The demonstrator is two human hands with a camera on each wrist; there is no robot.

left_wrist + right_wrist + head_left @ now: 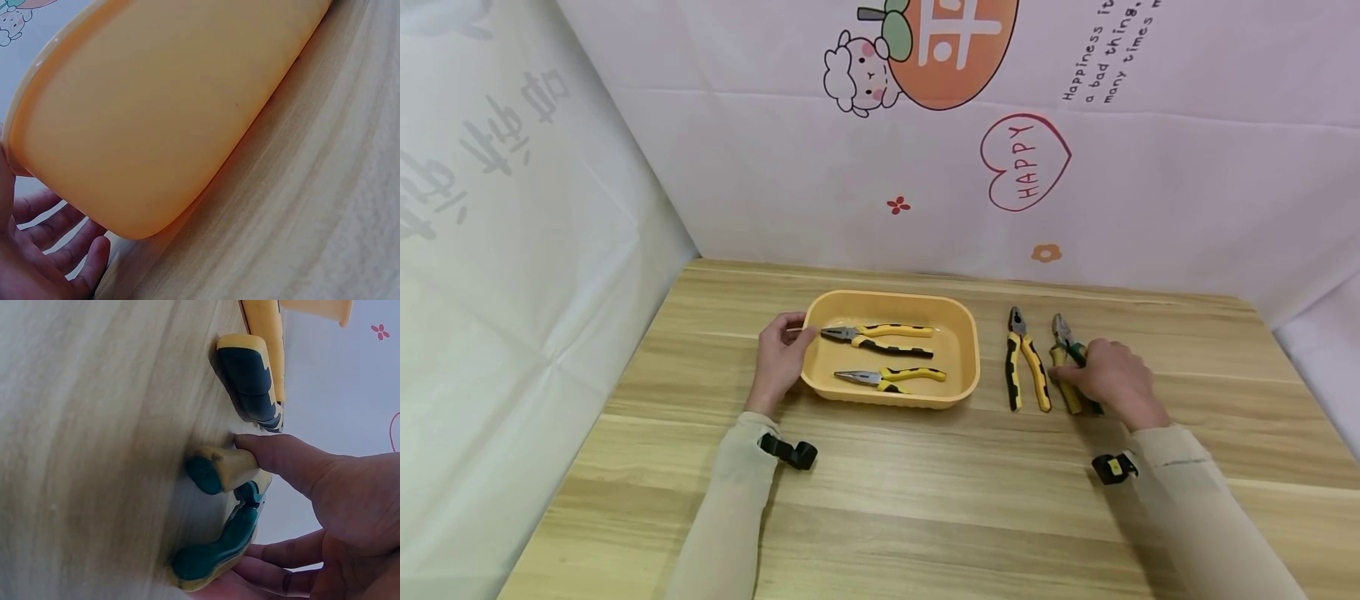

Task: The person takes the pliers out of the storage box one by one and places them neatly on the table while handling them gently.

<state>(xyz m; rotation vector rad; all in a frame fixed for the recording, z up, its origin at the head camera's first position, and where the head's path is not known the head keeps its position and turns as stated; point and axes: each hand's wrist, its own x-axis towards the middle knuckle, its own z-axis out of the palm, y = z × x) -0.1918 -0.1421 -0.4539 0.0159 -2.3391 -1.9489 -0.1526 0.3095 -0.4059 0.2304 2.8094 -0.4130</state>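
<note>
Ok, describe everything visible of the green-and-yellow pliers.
The green-and-yellow pliers lie on the wooden table, right of the orange tray, grey metal head toward the far edge. The spread handles look plastic or rubbery. The right hand grips them, thumb against one handle; whether the jaws are open is unclear.

Both of the person's forearms, in pale sleeves (721,521), reach toward the far edge of the tabletop (917,517). The left hand (781,360) lies nearer the left edge, its thumb extended toward the right edge and its other fingers slightly bent, with gaps between them. Nearer the right edge, the right hand (1114,379) is turned back upward in a grip, its thumb toward the left edge, set opposite the curled fingers. Both wrists lie closer to the viewer than the hands.
</note>
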